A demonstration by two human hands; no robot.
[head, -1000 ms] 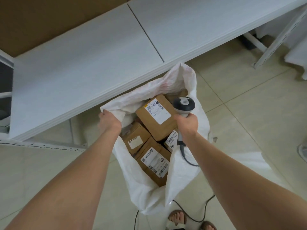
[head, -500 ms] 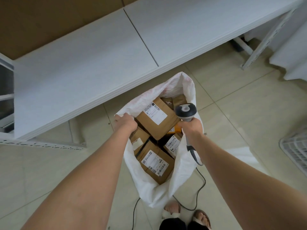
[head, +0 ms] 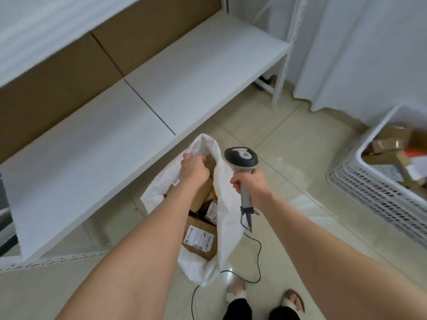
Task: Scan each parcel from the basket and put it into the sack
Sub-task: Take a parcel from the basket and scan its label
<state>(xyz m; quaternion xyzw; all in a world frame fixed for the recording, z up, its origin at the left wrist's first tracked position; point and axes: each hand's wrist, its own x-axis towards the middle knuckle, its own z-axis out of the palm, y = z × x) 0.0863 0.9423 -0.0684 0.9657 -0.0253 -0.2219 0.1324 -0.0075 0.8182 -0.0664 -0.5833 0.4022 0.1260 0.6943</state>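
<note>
A white woven sack point(head: 225, 229) stands open on the floor below me, holding several brown cardboard parcels point(head: 199, 240) with white barcode labels. My left hand point(head: 193, 168) grips the sack's far rim and holds the mouth up. My right hand point(head: 249, 183) is curled round the grey handle of a corded barcode scanner point(head: 241, 158), just right of the sack's edge and clear of it. A white slatted basket point(head: 369, 192) with more parcels point(head: 395, 148) stands at the far right.
A low white shelf point(head: 161, 88) runs along behind the sack, with brown board at its back. A white curtain point(head: 360, 47) hangs at the right. The scanner cord point(head: 256, 257) trails over the tiled floor near my feet point(head: 265, 299).
The view has swung right, bringing the basket into sight. My left hand has shifted along the rim to its far side. My right hand with the scanner has moved off the sack's edge.
</note>
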